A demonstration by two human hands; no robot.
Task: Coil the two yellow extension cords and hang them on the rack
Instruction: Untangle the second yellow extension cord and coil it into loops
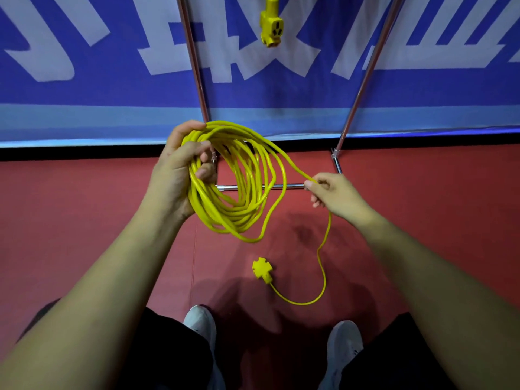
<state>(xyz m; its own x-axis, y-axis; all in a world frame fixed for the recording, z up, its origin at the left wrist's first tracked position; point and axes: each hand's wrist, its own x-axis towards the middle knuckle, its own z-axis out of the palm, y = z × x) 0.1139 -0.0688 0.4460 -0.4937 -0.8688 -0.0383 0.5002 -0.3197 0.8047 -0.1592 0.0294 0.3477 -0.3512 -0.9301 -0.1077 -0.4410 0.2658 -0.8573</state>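
- Here, the left hand is holding a coil of yellow cord. The thumb is lying over the top of the loops and the fingers are curling round them, so this grip is closing firmly on the whole bundle.
- The coil is hanging in the air in front of the person, above the red floor, and its many loops are drooping below the left palm.
- The right hand is pinching a single strand of the same cord between thumb and forefinger, just to the right of the coil. Its other fingers are curling loosely underneath, and its grip is taking in nothing but that one strand.
- That strand is running from the top of the coil across and down to the pinch.
- Below the right hand the loose tail is dropping in a wavy line to the floor and bending back left to a cross-shaped socket end, which is lying on the floor between the coil and the shoes.
- A hanging socket, also yellow, is dangling at the top of the view inside the metal rack, between its two slanting uprights; whatever is carrying it is lying outside the view.
- The rack's low crossbar is showing behind the coil.
- A blue banner with large pale lettering is standing behind the rack.
- Dark shorts are showing at the bottom edge.
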